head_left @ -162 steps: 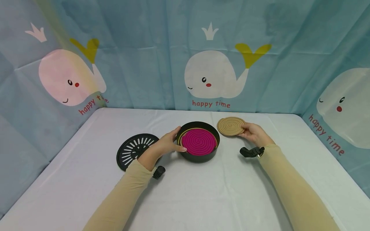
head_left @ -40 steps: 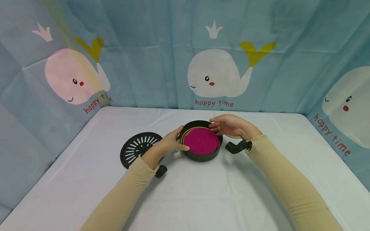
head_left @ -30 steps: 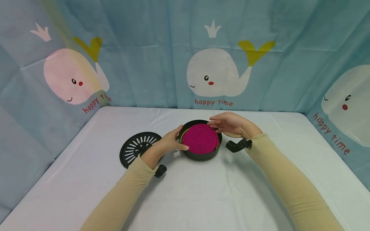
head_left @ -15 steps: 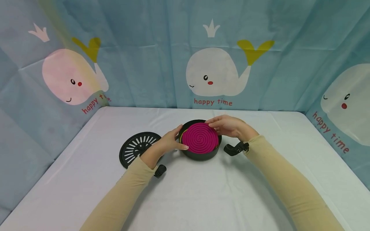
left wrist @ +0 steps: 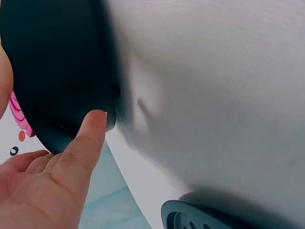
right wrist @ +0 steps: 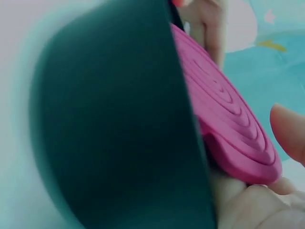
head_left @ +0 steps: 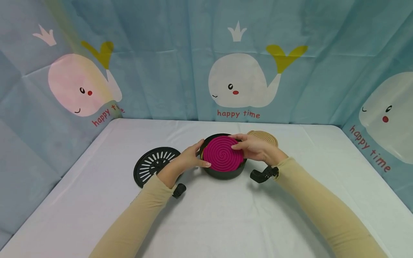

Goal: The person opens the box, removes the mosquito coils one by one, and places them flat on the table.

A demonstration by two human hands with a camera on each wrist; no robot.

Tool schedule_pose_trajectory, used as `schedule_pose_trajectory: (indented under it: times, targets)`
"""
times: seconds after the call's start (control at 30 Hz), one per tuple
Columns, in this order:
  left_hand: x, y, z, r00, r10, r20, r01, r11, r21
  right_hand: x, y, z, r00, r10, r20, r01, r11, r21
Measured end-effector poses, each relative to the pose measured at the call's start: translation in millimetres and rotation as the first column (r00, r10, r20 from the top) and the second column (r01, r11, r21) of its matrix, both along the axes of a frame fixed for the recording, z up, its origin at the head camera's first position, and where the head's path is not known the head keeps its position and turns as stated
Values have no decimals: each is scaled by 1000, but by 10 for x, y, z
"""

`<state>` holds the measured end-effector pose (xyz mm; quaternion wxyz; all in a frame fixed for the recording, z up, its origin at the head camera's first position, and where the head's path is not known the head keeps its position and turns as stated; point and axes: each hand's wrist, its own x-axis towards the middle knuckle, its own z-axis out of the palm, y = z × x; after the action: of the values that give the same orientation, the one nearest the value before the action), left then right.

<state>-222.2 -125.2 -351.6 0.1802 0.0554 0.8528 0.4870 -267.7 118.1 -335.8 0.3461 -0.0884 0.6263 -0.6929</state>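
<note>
A pink mosquito coil (head_left: 222,154) sits in the round black tin (head_left: 224,175), its far right side raised above the rim. A sliver of a yellow coil (head_left: 202,154) shows under it at left. My left hand (head_left: 187,161) grips the tin's left side, thumb at the front and fingers behind. At the coil's right edge is my right hand (head_left: 256,147), fingers tucked beneath and thumb over the top. In the right wrist view the coil (right wrist: 228,105) stands tilted out of the tin (right wrist: 124,119), the fingers under its lower edge and the thumb just above it.
A beige coil (head_left: 266,136) lies on the white table (head_left: 219,218) behind my right hand. The black slotted lid (head_left: 151,165) lies left of the tin, partly hidden by my left wrist. Blue curtains with whale prints stand behind and at both sides.
My right hand laid the beige coil down earlier and came over to the tin. The pink coil's far side has been lifted, and the right thumb has moved over it. The left hand stays put.
</note>
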Motion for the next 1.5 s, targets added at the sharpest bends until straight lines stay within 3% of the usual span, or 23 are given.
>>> schedule_pose_trajectory:
  times: [0.43,0.8,1.1,1.5]
  targets:
    - [-15,32,5,1000,-8,4,8,1000,12,71,54,-39,999,-22,29,24,997,-70]
    - [-14,25,-8,1000,-12,1,12,1000,19,116,166,45,997,-74,38,77,993,-93]
    - [2,19,-2,1000,-12,-18,13,1000,5,142,404,115,995,-91,-40,87,992,-94]
    - [-14,-46,-39,1000,-4,-31,5,1000,13,208,817,192,983,-185,-6,181,966,-184]
